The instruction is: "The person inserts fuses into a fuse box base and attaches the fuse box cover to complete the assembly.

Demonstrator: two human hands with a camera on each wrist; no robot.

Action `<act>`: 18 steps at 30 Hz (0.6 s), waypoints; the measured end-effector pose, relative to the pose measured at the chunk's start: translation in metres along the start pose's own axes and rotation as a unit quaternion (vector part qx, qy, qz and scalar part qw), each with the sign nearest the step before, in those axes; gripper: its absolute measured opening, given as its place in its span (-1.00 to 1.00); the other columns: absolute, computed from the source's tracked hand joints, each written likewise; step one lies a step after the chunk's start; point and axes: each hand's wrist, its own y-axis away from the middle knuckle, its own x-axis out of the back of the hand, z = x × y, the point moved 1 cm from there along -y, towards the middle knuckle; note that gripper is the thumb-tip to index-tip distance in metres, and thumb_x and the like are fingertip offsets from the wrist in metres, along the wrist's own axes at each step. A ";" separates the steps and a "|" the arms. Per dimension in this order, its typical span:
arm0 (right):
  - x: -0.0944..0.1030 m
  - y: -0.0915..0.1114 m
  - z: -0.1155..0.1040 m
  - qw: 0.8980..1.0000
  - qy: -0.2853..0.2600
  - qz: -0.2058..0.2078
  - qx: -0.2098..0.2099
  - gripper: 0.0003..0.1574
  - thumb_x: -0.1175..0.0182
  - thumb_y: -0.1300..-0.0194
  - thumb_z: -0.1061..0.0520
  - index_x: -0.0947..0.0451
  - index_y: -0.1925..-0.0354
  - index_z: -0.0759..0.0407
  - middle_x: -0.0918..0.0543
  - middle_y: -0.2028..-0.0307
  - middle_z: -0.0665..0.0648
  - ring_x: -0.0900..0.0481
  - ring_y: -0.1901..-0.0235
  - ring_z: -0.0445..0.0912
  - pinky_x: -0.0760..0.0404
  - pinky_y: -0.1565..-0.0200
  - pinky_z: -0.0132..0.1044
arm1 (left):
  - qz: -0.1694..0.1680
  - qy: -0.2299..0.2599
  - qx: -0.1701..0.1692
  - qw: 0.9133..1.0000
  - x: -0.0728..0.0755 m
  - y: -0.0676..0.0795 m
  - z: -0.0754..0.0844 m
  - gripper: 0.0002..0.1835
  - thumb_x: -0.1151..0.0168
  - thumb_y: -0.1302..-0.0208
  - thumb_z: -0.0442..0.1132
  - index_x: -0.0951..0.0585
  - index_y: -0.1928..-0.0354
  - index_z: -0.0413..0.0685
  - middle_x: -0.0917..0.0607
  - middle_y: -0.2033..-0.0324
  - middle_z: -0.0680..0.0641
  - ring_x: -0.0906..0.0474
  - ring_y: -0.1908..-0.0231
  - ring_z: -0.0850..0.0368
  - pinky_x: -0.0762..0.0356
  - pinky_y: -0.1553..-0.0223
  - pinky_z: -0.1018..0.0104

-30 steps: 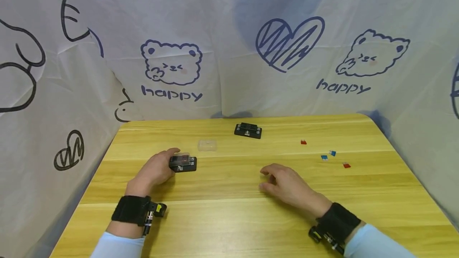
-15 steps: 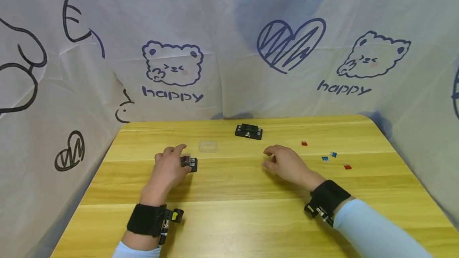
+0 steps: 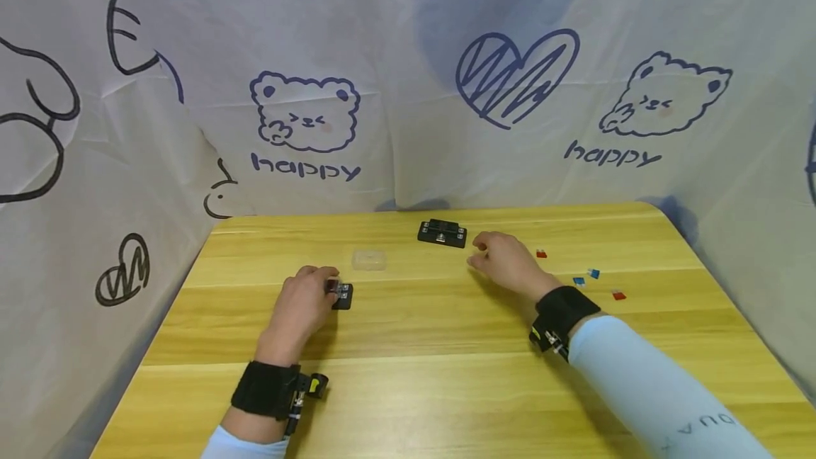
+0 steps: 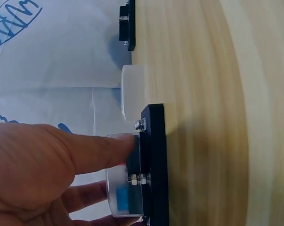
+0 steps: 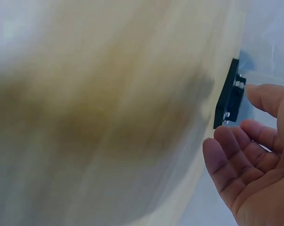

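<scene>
On the left of the table, a black fuse box [image 3: 344, 298] has a clear cover [image 4: 114, 186] over it, with blue and red showing inside. My left hand [image 3: 302, 310] grips this covered box, thumb on the near side and fingers round the far side; the hand hides much of it in the head view. A second black fuse box [image 3: 442, 234], without a cover, lies near the back edge. Just to the right of it, my right hand [image 3: 510, 265] hovers with loosely curved fingers and nothing in them.
A loose clear cover [image 3: 369, 261] lies between the two boxes. On the right are red blade fuses [image 3: 541, 253] and blue blade fuses [image 3: 579, 281]. A white cloth with drawings [image 3: 408, 126] stands behind the table [image 3: 414, 388].
My left hand has come over the covered fuse box from its left side and now grips it. My right hand has moved forward, up beside the back fuse box.
</scene>
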 end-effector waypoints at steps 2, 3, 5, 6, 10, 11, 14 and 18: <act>-0.001 -0.007 0.001 1.000 0.008 0.000 -0.002 -0.44 -0.21 -0.31 -0.03 -0.48 -0.15 0.28 -0.62 -0.02 0.28 -0.56 0.02 0.13 -0.55 0.00 0.04 | 0.001 -0.001 0.004 1.000 0.001 0.000 0.001 -0.56 -0.33 -0.18 -0.30 -0.57 -0.13 -0.12 -0.60 -0.03 -0.30 -0.49 -0.01 -0.22 -0.41 -0.05 -0.14; -0.001 -0.011 0.001 1.000 0.012 0.000 -0.001 -0.43 -0.21 -0.31 -0.02 -0.47 -0.16 0.29 -0.61 -0.04 0.30 -0.55 0.00 0.15 -0.54 -0.01 0.06 | 0.000 0.000 0.006 1.000 0.001 0.000 0.001 -0.54 -0.34 -0.18 -0.29 -0.56 -0.15 -0.13 -0.59 -0.05 -0.31 -0.48 -0.02 -0.23 -0.40 -0.07 -0.14; -0.002 -0.018 0.000 1.000 0.024 0.003 0.000 -0.38 -0.21 -0.30 -0.02 -0.43 -0.19 0.31 -0.58 -0.07 0.32 -0.51 -0.05 0.17 -0.51 -0.07 0.08 | -0.006 0.001 0.010 1.000 0.003 0.001 0.002 -0.48 -0.34 -0.18 -0.25 -0.51 -0.21 -0.13 -0.54 -0.10 -0.34 -0.43 -0.08 -0.26 -0.34 -0.12 -0.17; -0.003 -0.022 -0.001 0.999 0.033 0.005 0.001 -0.36 -0.22 -0.29 -0.02 -0.41 -0.21 0.32 -0.56 -0.10 0.34 -0.48 -0.09 0.19 -0.48 -0.11 0.09 | -0.008 0.004 0.017 1.000 0.004 0.002 0.003 -0.45 -0.34 -0.19 -0.23 -0.48 -0.24 -0.13 -0.50 -0.14 -0.36 -0.39 -0.11 -0.30 -0.34 -0.12 -0.20; -0.006 -0.036 -0.006 0.998 0.060 0.004 -0.001 -0.20 -0.22 -0.27 -0.01 -0.24 -0.33 0.34 -0.39 -0.25 0.40 -0.31 -0.23 0.27 -0.31 -0.26 0.14 | 0.001 0.012 0.031 0.999 0.010 0.006 0.017 -0.40 -0.32 -0.23 -0.15 -0.42 -0.29 -0.13 -0.40 -0.20 -0.41 -0.22 -0.19 -0.39 -0.30 -0.12 -0.25; -0.007 -0.039 -0.008 0.998 0.063 0.001 -0.006 -0.17 -0.22 -0.27 -0.01 -0.20 -0.36 0.33 -0.34 -0.29 0.41 -0.27 -0.26 0.29 -0.28 -0.28 0.15 | 0.006 0.015 0.029 0.999 0.011 0.008 0.022 -0.42 -0.31 -0.23 -0.13 -0.43 -0.28 -0.12 -0.41 -0.19 -0.40 -0.22 -0.18 -0.39 -0.31 -0.11 -0.23; -0.009 -0.046 -0.011 0.998 0.061 -0.015 -0.022 -0.11 -0.21 -0.29 -0.02 -0.10 -0.41 0.32 -0.23 -0.35 0.43 -0.18 -0.30 0.35 -0.23 -0.29 0.18 | 0.006 0.020 0.002 1.000 0.007 0.012 0.042 -0.49 -0.32 -0.22 -0.12 -0.51 -0.19 -0.10 -0.51 -0.11 -0.32 -0.31 -0.14 -0.30 -0.34 -0.13 -0.15; -0.013 -0.053 -0.013 0.997 0.063 -0.038 -0.031 -0.08 -0.21 -0.31 -0.05 -0.08 -0.42 0.31 -0.23 -0.37 0.41 -0.15 -0.32 0.33 -0.17 -0.33 0.17 | -0.045 0.032 -0.042 0.998 -0.010 0.021 0.065 -0.53 -0.36 -0.17 -0.10 -0.57 -0.11 -0.07 -0.58 -0.05 -0.24 -0.42 -0.08 -0.20 -0.36 -0.16 -0.09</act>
